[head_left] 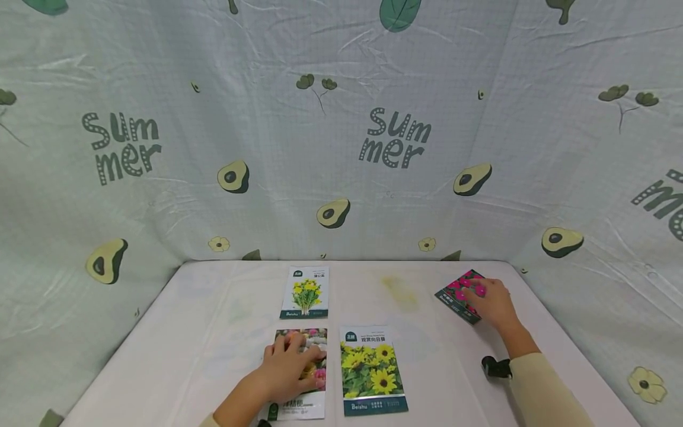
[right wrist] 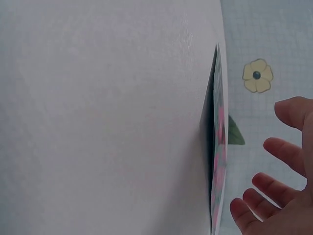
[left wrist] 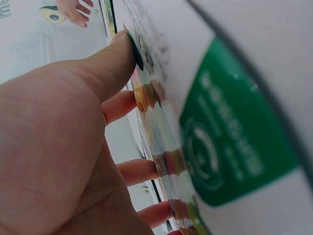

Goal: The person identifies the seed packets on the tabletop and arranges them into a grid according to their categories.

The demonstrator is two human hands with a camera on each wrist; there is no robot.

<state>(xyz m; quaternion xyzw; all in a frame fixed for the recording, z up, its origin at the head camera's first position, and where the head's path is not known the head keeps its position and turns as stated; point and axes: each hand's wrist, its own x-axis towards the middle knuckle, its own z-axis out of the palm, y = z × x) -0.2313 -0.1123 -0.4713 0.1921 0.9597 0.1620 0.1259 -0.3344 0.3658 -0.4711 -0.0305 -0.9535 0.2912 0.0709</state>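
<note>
My left hand (head_left: 285, 369) rests on a seed packet with multicoloured flowers (head_left: 320, 339), near the front of the table. In the left wrist view, its thumb and fingertips touch the packet face, with the fingers spread. At the right, my right hand (head_left: 495, 302) hovers over a packet with pink flowers (head_left: 458, 293) that lies at an angle. The right wrist view shows those fingers (right wrist: 274, 188) loosely bent and apart from the packet, which stands slightly off the table at one side.
A sunflower packet (head_left: 373, 370) lies right of my left hand. Behind that hand is a packet with yellow flowers (head_left: 305, 292). A patterned cloth (head_left: 277, 142) hangs behind the white table (head_left: 213, 308). A black wrist device (head_left: 496, 367) sits by the right sleeve.
</note>
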